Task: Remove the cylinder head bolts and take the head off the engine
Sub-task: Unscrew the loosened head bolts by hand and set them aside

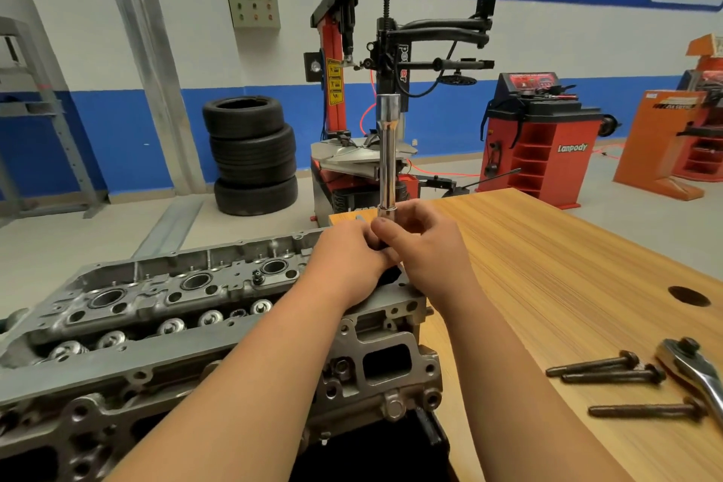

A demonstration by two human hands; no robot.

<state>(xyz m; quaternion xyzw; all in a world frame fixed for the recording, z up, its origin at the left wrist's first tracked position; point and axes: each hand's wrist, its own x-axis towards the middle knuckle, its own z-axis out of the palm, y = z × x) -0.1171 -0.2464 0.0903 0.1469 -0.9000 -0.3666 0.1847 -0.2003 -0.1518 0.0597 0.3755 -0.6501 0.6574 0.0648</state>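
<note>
Item: cylinder head (156,305), bare metal, seated on the engine at the left end of a wooden table (547,266), valve gear and plug wells uppermost. Tool: 1 chrome extension bar (388,160), held upright over the head's right end, wider end at the top. Left hand (348,266): fingers curled round the bar's lower end. Right hand (426,246): fingers and thumb wrapped round the same lower end, touching the left hand. What sits under the bar is hidden by the hands. Loose parts: 3 head bolts (614,378), dark, lying on the table at right, 2 of them touching side by side, 1 nearer the camera. Ratchet (696,368): lying just beside the bolts. Background: 1 stack of tyres (252,156).
</note>
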